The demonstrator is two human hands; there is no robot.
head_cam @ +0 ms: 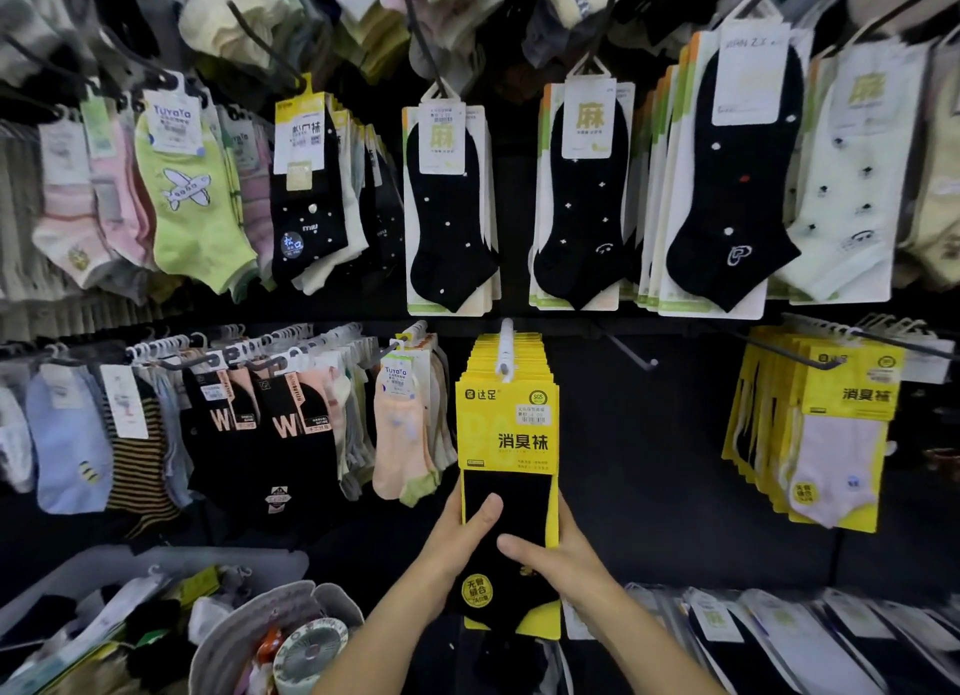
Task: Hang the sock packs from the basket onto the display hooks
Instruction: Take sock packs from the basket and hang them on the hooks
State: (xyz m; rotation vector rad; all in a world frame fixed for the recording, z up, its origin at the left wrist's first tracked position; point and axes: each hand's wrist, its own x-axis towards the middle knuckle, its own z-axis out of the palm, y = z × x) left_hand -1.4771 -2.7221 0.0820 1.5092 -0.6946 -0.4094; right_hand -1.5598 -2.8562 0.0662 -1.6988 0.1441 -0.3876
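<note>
Sock pack (pixel 508 434): yellow card, black sock, at front of white hook (pixel 505 349).
Left hand (pixel 460 533): grip clamped on pack, 8 o'clock side.
Right hand (pixel 563 557): grip clamped on pack, 4 o'clock side.

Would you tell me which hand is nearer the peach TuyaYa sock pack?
Left. The left hand sits below-right of the peach pack; the right hand grips the far side of the yellow pack.

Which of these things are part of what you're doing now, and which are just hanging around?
In the job: left hand, right hand, the yellow sock pack they grip, white hook above it, grey basket.
Just around: green aeroplane sock, black dotted socks, striped socks.
</note>
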